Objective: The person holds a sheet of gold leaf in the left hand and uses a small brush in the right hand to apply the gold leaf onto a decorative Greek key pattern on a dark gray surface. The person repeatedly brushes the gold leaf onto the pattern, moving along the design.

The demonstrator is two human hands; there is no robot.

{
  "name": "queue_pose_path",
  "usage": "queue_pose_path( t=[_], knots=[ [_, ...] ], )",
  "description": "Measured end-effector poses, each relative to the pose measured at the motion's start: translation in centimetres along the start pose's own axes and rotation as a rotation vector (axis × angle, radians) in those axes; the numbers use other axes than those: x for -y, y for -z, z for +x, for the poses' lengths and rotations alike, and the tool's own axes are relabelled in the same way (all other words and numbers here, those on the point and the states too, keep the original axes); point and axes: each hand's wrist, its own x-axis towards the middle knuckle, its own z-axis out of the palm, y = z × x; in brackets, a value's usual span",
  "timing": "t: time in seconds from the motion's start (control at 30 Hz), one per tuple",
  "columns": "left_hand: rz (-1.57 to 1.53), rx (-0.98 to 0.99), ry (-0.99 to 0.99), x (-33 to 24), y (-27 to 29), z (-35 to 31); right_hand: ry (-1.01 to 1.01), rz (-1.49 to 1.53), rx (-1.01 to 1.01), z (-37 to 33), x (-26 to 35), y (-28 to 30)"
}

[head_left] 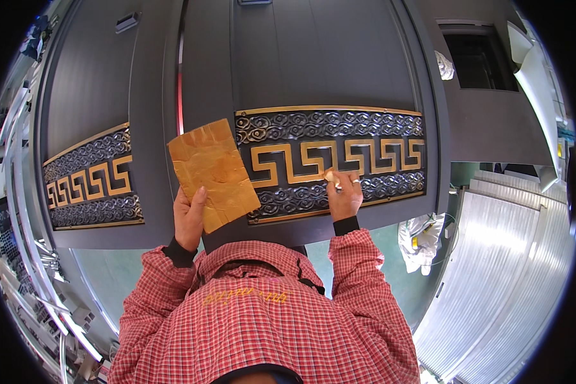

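Note:
A creased, golden-brown sheet (pixel 214 169), like stiff paper or card, is in my left hand (pixel 189 217), with the thumb lying over its lower left edge. It tilts in front of the gap between two dark grey door panels. My right hand (pixel 345 197) pinches a small pale wad (pixel 333 178); whether it is cloth or sponge I cannot tell. The wad is at the lower edge of a gold key-pattern band (pixel 356 153) on the right door panel (pixel 320 57). Dark scroll-relief strips (pixel 329 125) run above and below that band.
On the left, another dark panel (pixel 96 86) carries a matching gold key pattern (pixel 91 182). Ribbed, shiny sheets (pixel 493 237) are stacked at lower right, beside a white plastic bag (pixel 421 243). Long metal profiles (pixel 35 256) line the far left.

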Motion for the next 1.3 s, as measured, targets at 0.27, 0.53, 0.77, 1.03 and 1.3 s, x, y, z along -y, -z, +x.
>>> queue_pose_path(
  t=[0.27, 0.53, 0.77, 1.03, 1.3],
  knots=[
    [0.010, 0.002, -0.002, -0.1, -0.3, 0.0, -0.021, 0.016, 0.055, 0.1, -0.2, 0.1],
    [0.000, -0.004, 0.003, -0.1, -0.3, -0.1, -0.011, 0.024, 0.075, 1.8, -0.1, 0.2],
    [0.019, -0.017, -0.015, 0.1, -0.4, 0.0, -0.043, -0.077, 0.204, 1.8, 0.5, -0.6],
    [-0.001, 0.009, 0.008, 0.1, -0.3, 0.0, -0.044, -0.010, 0.101, 2.3, 2.0, 0.9],
    [-0.020, -0.025, -0.023, 0.2, 0.2, 0.2, -0.068, 0.088, 0.152, 0.4, 0.8, 1.4]
  ],
)
